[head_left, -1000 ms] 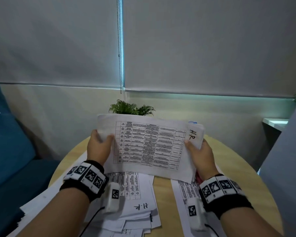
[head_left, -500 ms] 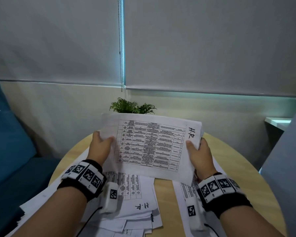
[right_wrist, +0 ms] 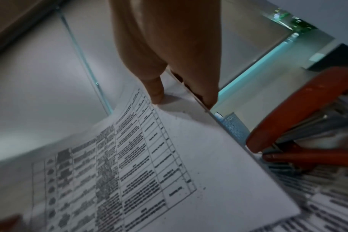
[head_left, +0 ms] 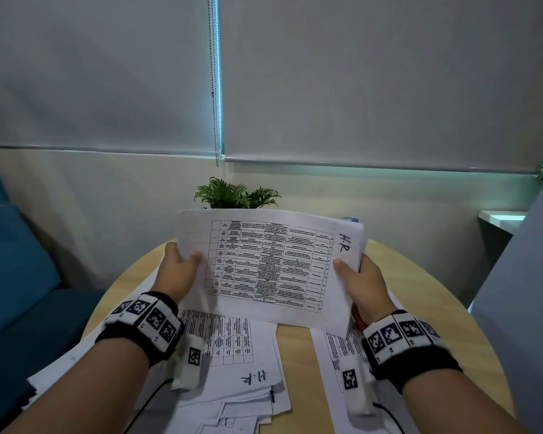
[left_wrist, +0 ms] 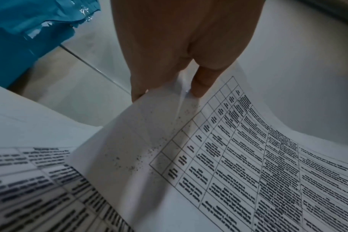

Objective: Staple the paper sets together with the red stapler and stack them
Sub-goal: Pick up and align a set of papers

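Observation:
I hold a paper set (head_left: 270, 264) printed with a table and marked "H.R" upright above the round wooden table (head_left: 427, 296). My left hand (head_left: 177, 270) pinches its left edge, thumb on the front; the left wrist view shows the thumb (left_wrist: 201, 84) on the sheet (left_wrist: 238, 157). My right hand (head_left: 362, 281) pinches the right edge, and its thumb (right_wrist: 155, 91) presses the page (right_wrist: 169, 164). The red stapler (right_wrist: 300, 119) lies on papers just right of the held set; only a red sliver (head_left: 358, 317) shows in the head view.
A loose pile of printed sheets (head_left: 232, 364) lies on the table at lower left, more sheets (head_left: 333, 355) at lower right. A small green plant (head_left: 235, 195) stands behind the held set. A blue sofa (head_left: 13, 261) is at the left, a grey partition (head_left: 527, 292) at the right.
The held paper set has shifted slightly and stands a little more squared between both hands. The grips on its two edges are the same.

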`<action>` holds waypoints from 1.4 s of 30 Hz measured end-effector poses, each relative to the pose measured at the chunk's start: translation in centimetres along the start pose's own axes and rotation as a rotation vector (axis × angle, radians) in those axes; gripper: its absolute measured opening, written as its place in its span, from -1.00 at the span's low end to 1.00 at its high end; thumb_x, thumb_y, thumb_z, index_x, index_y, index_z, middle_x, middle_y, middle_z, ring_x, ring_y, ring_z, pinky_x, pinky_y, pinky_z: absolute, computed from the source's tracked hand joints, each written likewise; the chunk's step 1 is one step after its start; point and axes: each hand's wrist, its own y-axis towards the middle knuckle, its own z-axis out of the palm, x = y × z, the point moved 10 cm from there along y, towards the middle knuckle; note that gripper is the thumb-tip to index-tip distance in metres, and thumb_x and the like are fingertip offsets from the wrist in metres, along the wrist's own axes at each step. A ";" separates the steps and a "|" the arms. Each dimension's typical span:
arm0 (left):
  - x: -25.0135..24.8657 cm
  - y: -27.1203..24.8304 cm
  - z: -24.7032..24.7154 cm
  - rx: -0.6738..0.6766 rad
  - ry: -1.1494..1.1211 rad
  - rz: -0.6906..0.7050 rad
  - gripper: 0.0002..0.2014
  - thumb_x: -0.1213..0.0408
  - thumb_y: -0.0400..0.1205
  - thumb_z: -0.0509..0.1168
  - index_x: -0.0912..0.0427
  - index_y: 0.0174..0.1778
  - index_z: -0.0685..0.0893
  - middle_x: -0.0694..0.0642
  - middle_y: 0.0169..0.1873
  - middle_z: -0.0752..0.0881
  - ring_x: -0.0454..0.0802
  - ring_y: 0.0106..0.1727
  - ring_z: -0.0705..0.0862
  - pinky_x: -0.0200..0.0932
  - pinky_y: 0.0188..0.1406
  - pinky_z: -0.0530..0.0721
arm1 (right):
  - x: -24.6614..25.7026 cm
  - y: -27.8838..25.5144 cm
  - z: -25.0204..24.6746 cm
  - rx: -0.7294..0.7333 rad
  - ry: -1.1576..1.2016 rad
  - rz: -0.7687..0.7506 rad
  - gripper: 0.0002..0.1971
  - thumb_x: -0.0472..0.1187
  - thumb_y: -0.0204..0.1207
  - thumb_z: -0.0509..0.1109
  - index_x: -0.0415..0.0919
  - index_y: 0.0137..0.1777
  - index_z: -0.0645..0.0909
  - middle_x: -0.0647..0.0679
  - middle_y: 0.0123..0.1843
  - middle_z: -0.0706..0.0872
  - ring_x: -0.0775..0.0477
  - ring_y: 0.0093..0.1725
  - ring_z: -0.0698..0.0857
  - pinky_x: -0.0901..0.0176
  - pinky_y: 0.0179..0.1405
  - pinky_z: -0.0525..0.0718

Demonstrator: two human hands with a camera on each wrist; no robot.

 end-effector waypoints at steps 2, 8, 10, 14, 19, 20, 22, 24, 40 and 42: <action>-0.2 0.1 -0.2 -0.020 0.052 0.021 -0.72 0.28 0.66 0.23 0.25 0.23 0.37 0.13 0.06 0.56 0.11 0.05 0.56 0.05 0.12 0.56 | -0.3 0.2 -0.3 -0.003 0.039 0.022 -0.83 -0.21 0.58 0.39 -0.13 0.15 0.67 -0.06 0.04 0.81 -0.18 0.03 0.78 -0.27 0.13 0.71; -2.3 1.3 -1.7 -0.129 0.337 0.069 -0.52 0.36 0.49 0.33 0.33 0.32 0.39 0.28 0.25 0.49 0.27 0.22 0.55 0.17 0.19 0.60 | 1.0 0.0 0.9 0.138 0.023 0.005 -0.74 -0.22 0.64 0.32 -0.09 0.31 0.60 -0.03 0.16 0.78 -0.14 0.12 0.76 -0.25 0.19 0.68; -4.3 0.9 -2.1 -0.235 0.522 0.115 -0.40 0.36 0.42 0.38 0.24 0.39 0.37 0.26 0.35 0.39 0.27 0.36 0.44 0.21 0.37 0.47 | 1.3 0.0 1.1 0.172 0.017 0.011 -0.74 -0.23 0.64 0.31 -0.08 0.30 0.61 -0.04 0.16 0.78 -0.15 0.14 0.75 -0.26 0.22 0.66; -10.8 -2.1 3.4 -0.158 0.720 0.517 -0.45 0.14 0.58 0.29 0.04 0.50 0.34 0.12 0.49 0.34 0.12 0.50 0.31 0.16 0.55 0.20 | 1.1 -0.6 2.6 0.280 -0.014 0.030 -0.72 -0.28 0.66 0.28 -0.12 0.33 0.61 -0.04 0.20 0.76 -0.13 0.20 0.72 -0.25 0.30 0.61; -12.2 -5.3 13.3 0.261 0.780 0.750 -0.56 0.00 0.73 -0.01 -0.12 0.56 0.26 -0.07 0.58 0.27 -0.08 0.60 0.17 0.22 0.59 -0.20 | 0.8 -1.6 4.5 0.379 -0.080 -0.003 -0.67 -0.12 0.55 0.34 -0.06 0.31 0.63 0.00 0.21 0.76 -0.09 0.23 0.71 -0.25 0.32 0.59; -12.2 -5.6 14.4 0.297 0.794 0.760 -0.56 0.01 0.74 -0.03 -0.12 0.57 0.26 -0.08 0.56 0.32 -0.10 0.60 0.19 0.21 0.58 -0.23 | 0.8 -1.9 4.9 0.401 -0.093 -0.005 -0.62 -0.05 0.49 0.35 -0.04 0.30 0.63 0.01 0.20 0.76 -0.08 0.23 0.71 -0.24 0.32 0.60; -11.8 -5.5 16.0 0.359 0.799 0.745 -0.59 0.03 0.74 -0.02 -0.11 0.53 0.33 -0.07 0.43 0.51 -0.10 0.53 0.32 0.18 0.58 -0.23 | 0.4 -2.1 5.4 0.418 -0.114 0.004 -0.54 0.03 0.41 0.37 -0.03 0.32 0.61 0.03 0.20 0.76 -0.06 0.21 0.72 -0.23 0.30 0.61; -11.0 -4.8 16.5 0.411 0.749 0.691 -0.67 0.06 0.73 0.04 -0.06 0.39 0.47 -0.05 0.23 0.67 -0.05 0.38 0.52 0.12 0.58 -0.04 | 0.1 -2.2 5.4 0.411 -0.146 0.011 -0.56 0.00 0.46 0.41 -0.06 0.34 0.59 0.03 0.20 0.76 -0.06 0.21 0.71 -0.22 0.32 0.60; -5.3 -2.0 17.6 0.492 0.680 0.466 -0.70 0.13 0.68 0.18 0.07 0.30 0.61 0.08 0.16 0.73 0.07 0.21 0.66 0.05 0.26 0.59 | -6.6 0.0 -4.1 0.494 -1.242 0.415 -0.39 0.17 0.48 0.42 -0.28 0.33 0.45 -0.07 0.07 0.67 -0.07 0.05 0.68 0.20 -0.06 0.55; -5.3 -2.2 17.6 0.489 0.682 0.477 -0.72 0.14 0.68 0.18 0.06 0.27 0.63 0.07 0.14 0.74 0.06 0.20 0.66 0.04 0.25 0.59 | -6.7 -0.2 -3.6 0.509 -1.299 0.390 -0.42 0.04 0.58 0.34 -0.32 0.43 0.33 -0.15 0.25 0.62 -0.13 0.19 0.64 0.18 0.00 0.53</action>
